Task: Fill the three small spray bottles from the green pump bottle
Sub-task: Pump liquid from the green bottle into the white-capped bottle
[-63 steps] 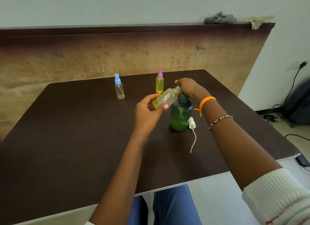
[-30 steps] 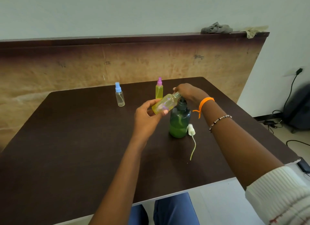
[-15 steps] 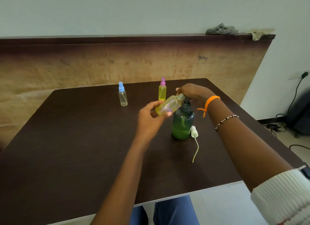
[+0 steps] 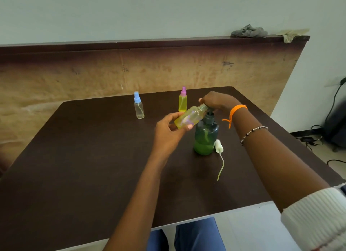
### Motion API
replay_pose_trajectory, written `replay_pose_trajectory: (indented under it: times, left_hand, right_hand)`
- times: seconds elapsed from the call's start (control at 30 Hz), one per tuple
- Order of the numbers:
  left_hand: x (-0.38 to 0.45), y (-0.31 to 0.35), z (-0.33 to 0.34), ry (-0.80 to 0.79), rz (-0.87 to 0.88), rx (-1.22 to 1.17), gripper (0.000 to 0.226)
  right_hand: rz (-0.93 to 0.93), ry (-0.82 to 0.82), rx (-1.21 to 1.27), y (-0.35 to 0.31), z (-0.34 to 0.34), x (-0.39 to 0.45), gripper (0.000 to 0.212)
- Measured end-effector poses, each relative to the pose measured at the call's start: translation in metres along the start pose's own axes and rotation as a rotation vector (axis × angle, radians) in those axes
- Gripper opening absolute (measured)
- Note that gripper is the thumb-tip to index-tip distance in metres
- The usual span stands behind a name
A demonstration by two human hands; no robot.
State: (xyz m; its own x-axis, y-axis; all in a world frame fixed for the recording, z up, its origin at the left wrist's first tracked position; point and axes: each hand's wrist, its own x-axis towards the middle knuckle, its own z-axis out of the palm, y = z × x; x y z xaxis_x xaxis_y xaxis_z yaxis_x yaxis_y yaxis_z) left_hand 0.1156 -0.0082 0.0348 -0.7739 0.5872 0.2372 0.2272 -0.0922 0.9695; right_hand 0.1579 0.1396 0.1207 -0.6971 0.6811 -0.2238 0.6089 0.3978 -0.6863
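Observation:
The green pump bottle point(image 4: 205, 138) stands upright on the dark table point(image 4: 84, 166), partly full of green liquid. My right hand point(image 4: 217, 100) rests on top of its pump head, covering it. My left hand point(image 4: 169, 130) grips an uncapped small spray bottle point(image 4: 190, 116) with yellow liquid, tilted with its mouth at the pump's spout. That bottle's white spray cap point(image 4: 218, 146) with its dip tube lies on the table right of the green bottle. Farther back stand a pink-capped spray bottle point(image 4: 182, 100) with yellow liquid and a blue-capped spray bottle point(image 4: 139, 106) that looks nearly empty.
A worn wooden panel point(image 4: 149, 72) rises behind the table, with cloths point(image 4: 249, 32) on its top ledge. Cables and a dark bag point(image 4: 337, 127) lie on the floor at the right. My blue-trousered knees point(image 4: 187, 235) show below the table's near edge.
Both hands and the bottles keep the same pose throughout; only the camera view has shifted slightly. Any pumping motion is too small to tell.

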Motion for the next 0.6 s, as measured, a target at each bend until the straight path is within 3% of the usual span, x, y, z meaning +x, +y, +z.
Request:
replay_pose_trajectory:
  times: [0.1, 0.3, 0.6]
  left_hand:
    - [-0.001, -0.002, 0.001, 0.006, -0.001, -0.005, 0.037]
    - [0.0, -0.007, 0.003, 0.02, -0.014, -0.03, 0.035]
    - [-0.001, -0.004, 0.001, -0.014, 0.039, 0.028, 0.041]
  right_hand:
    - [-0.017, -0.028, 0.037, 0.005, 0.003, 0.006, 0.032]
    - [-0.027, 0.067, 0.072, 0.02, 0.015, 0.017, 0.039]
    - [0.004, -0.09, -0.099, 0.004, 0.001, 0.01, 0.03]
